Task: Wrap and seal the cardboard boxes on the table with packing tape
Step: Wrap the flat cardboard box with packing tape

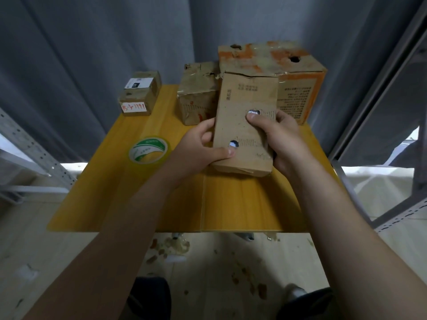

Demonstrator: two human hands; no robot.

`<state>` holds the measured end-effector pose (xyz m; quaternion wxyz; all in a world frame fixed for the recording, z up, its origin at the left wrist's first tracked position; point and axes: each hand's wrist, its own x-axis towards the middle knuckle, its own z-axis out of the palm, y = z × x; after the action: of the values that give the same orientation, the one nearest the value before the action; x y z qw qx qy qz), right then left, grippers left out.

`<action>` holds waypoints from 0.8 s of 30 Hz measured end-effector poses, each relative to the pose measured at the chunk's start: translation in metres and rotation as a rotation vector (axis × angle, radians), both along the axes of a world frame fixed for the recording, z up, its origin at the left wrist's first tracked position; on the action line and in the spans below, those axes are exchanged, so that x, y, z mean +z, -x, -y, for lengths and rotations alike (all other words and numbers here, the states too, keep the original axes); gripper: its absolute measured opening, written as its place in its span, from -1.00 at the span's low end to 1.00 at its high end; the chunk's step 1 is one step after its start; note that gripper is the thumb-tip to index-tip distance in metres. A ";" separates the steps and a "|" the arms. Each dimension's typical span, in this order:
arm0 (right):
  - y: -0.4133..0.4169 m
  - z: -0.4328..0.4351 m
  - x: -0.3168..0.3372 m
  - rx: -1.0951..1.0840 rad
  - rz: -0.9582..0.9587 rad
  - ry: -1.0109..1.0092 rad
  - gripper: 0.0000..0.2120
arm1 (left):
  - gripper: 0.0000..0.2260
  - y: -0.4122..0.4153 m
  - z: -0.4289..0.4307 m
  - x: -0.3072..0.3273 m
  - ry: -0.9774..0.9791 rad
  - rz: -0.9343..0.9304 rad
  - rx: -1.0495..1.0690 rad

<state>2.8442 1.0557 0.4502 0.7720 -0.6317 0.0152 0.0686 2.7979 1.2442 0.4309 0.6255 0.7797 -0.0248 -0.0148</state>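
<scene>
The left grip (203, 148) is clasping the near left edge of a tall brown cardboard box (245, 98), its thumb lying across the broad face just beside a small torn hole (233, 144). The right grip (279, 137) is grasping the right edge of the same box, thumb pressing next to a second hole (253, 112) higher up. The box is sitting between both grips over the middle of the yellow surface (231, 204), its long axis running away from the person, broad printed face turned up toward the camera. Whether its near end is touching the surface cannot be told.

Behind it, a large orange-printed box (298, 72) and a taped brown box (196, 98) are standing side by side at the back edge. A small labelled box (141, 95) is sitting well apart at the far left corner. A roll of packing tape (147, 148) is lying flat near the left grip. Grey curtain (92, 42) is hanging behind, and scraps (168, 248) are littering the floor.
</scene>
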 end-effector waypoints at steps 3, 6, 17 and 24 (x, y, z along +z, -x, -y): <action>0.002 -0.002 0.000 0.000 -0.001 0.008 -0.60 | -0.31 -0.001 0.001 -0.002 0.015 -0.006 0.052; 0.003 -0.005 0.000 -0.009 0.004 0.017 -0.58 | -0.33 -0.001 0.001 -0.001 0.039 -0.020 0.082; 0.002 -0.004 -0.004 0.009 0.085 0.121 -0.45 | -0.27 -0.001 0.004 -0.005 0.022 -0.026 0.072; -0.002 -0.003 -0.007 0.015 0.093 0.128 -0.53 | -0.37 0.001 0.001 -0.005 0.031 -0.008 0.023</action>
<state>2.8461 1.0583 0.4432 0.7293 -0.6825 -0.0208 0.0438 2.7969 1.2428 0.4261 0.6379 0.7700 -0.0135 -0.0102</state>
